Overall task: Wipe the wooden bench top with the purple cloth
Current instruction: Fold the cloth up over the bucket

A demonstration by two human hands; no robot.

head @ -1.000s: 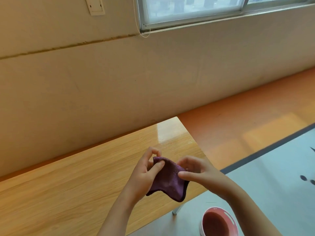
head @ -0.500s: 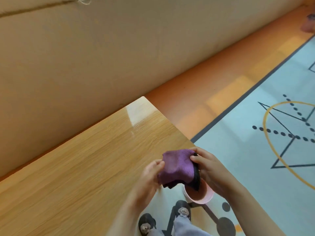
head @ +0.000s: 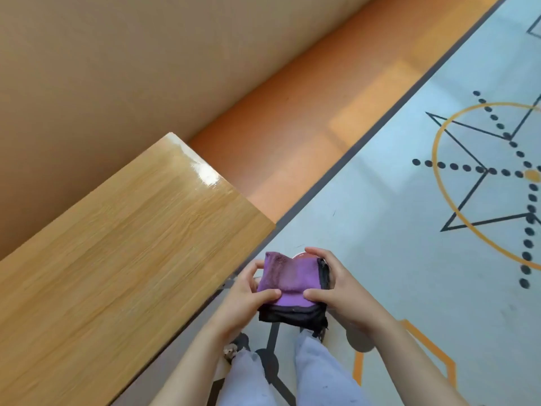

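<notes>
Left hand (head: 243, 297) and right hand (head: 342, 291) pinch purple cloth (head: 289, 276) over the floor (head: 395, 230) beside wooden bench top (head: 131, 244).

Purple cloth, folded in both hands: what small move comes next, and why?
Probably swing the purple cloth leftward onto the wooden bench top: the left hand and right hand grip it folded, over the floor past the bench's edge, not touching wood yet.
</notes>
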